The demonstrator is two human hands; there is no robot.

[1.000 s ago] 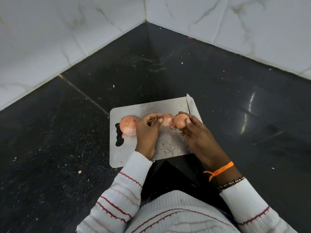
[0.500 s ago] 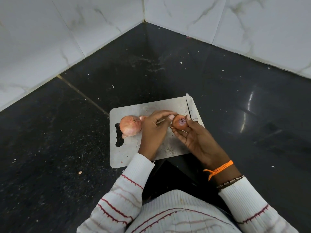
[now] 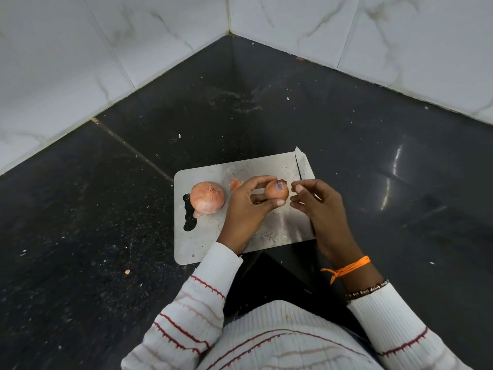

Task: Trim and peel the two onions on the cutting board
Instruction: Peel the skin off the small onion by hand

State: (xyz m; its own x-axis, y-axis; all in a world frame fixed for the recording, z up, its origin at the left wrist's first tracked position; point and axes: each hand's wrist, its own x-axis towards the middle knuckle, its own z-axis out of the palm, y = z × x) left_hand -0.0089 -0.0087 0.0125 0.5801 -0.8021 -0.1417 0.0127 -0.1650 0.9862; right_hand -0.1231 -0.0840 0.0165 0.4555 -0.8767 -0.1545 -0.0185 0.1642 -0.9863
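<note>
A steel cutting board (image 3: 205, 244) lies on the black counter. On its left part sits a large unpeeled onion (image 3: 207, 197) with papery pink skin. My left hand (image 3: 246, 209) holds a smaller onion (image 3: 276, 192) above the board, pinched between fingertips and thumb, its purple trimmed end facing up. My right hand (image 3: 317, 206) hovers just right of this onion with loosely curled fingers, holding nothing and not touching it. A knife (image 3: 304, 164) lies along the board's right edge, its handle hidden under my right hand.
A scrap of onion skin (image 3: 236, 185) lies on the board behind my left hand. The black counter (image 3: 266, 116) ends in a corner between white tiled walls (image 3: 106, 49). Small crumbs dot the counter at the left.
The small onion passed from my right hand into my left hand's grip. My right hand let go and drew slightly to the right. A skin piece now lies on the board.
</note>
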